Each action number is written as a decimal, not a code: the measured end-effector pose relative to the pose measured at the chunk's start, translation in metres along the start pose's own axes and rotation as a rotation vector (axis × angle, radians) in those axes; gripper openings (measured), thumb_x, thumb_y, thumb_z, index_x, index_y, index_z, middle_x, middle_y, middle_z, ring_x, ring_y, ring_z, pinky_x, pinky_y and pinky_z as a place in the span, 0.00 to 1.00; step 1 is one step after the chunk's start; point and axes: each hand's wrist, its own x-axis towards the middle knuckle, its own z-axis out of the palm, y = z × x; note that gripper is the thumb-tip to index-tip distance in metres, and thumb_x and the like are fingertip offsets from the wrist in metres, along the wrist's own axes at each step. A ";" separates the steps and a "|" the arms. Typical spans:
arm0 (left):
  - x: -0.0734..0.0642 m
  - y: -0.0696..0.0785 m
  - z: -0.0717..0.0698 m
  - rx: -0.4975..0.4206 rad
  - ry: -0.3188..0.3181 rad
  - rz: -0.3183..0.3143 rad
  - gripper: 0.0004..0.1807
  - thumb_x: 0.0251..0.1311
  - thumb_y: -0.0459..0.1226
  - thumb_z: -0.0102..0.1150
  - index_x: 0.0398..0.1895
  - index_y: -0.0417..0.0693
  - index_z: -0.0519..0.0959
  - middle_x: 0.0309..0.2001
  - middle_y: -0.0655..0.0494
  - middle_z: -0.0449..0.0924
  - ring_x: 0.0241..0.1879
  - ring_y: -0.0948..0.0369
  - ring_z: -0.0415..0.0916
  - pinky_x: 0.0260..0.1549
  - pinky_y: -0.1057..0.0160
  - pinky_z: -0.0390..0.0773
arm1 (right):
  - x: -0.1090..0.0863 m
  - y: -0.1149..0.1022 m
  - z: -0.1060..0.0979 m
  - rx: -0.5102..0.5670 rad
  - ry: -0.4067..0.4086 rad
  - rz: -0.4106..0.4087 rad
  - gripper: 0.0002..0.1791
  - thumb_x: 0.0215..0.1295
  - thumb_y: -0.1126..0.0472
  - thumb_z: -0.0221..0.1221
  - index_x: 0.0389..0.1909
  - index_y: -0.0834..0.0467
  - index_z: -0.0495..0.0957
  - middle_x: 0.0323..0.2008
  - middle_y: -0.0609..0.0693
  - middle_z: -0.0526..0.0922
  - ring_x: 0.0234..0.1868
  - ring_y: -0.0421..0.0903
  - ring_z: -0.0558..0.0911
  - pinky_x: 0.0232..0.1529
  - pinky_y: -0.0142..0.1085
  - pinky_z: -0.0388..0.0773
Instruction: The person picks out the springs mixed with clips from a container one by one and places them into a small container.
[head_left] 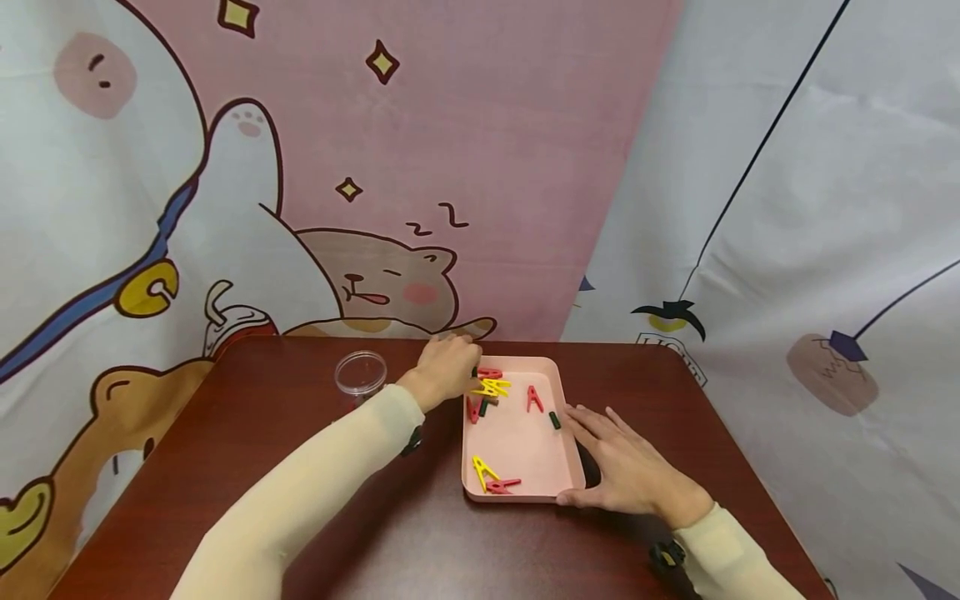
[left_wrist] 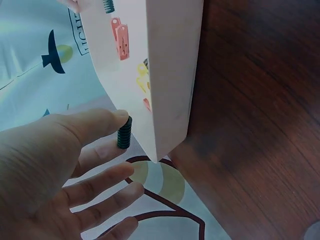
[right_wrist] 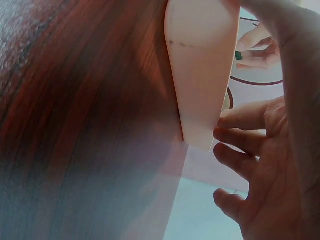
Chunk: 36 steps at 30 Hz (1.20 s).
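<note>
My left hand (head_left: 447,368) is over the far left corner of a shallow pink tray (head_left: 521,454). Its thumb and index finger pinch a small dark green spring (left_wrist: 124,133), while the other fingers stay spread. My right hand (head_left: 628,465) lies along the tray's right side, fingers extended and fingertips at the rim. Inside the tray, a red clip (head_left: 534,398) and another green spring (head_left: 554,420) lie toward the right. Yellow clips (head_left: 493,387) and red ones cluster by the left hand. Near the front left corner are a yellow clip (head_left: 483,472) and a red clip (head_left: 502,486).
A round clear dish (head_left: 360,373) stands left of the tray, partly behind the left forearm. The dark wooden table (head_left: 405,533) carries everything and ends at a cartoon-printed cloth (head_left: 525,167) behind.
</note>
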 end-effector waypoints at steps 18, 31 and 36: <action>-0.019 0.004 -0.004 0.005 0.111 0.072 0.19 0.72 0.51 0.83 0.57 0.52 0.94 0.57 0.52 0.93 0.62 0.47 0.88 0.72 0.37 0.84 | -0.002 0.001 0.002 0.016 0.005 0.008 0.73 0.59 0.10 0.69 0.93 0.56 0.65 0.89 0.57 0.72 0.88 0.63 0.74 0.88 0.75 0.62; -0.038 0.001 -0.012 0.009 0.189 0.084 0.18 0.71 0.53 0.82 0.54 0.54 0.93 0.55 0.54 0.94 0.61 0.50 0.87 0.59 0.45 0.87 | -0.002 0.002 0.003 0.021 0.041 -0.006 0.73 0.59 0.10 0.69 0.92 0.56 0.67 0.88 0.56 0.74 0.86 0.61 0.76 0.87 0.76 0.63; -0.046 -0.003 -0.017 -0.007 0.218 0.101 0.18 0.71 0.52 0.83 0.54 0.54 0.93 0.54 0.54 0.94 0.60 0.50 0.88 0.58 0.44 0.87 | -0.001 0.002 0.004 0.023 0.036 -0.001 0.73 0.58 0.10 0.70 0.91 0.57 0.68 0.87 0.57 0.75 0.85 0.60 0.77 0.87 0.76 0.63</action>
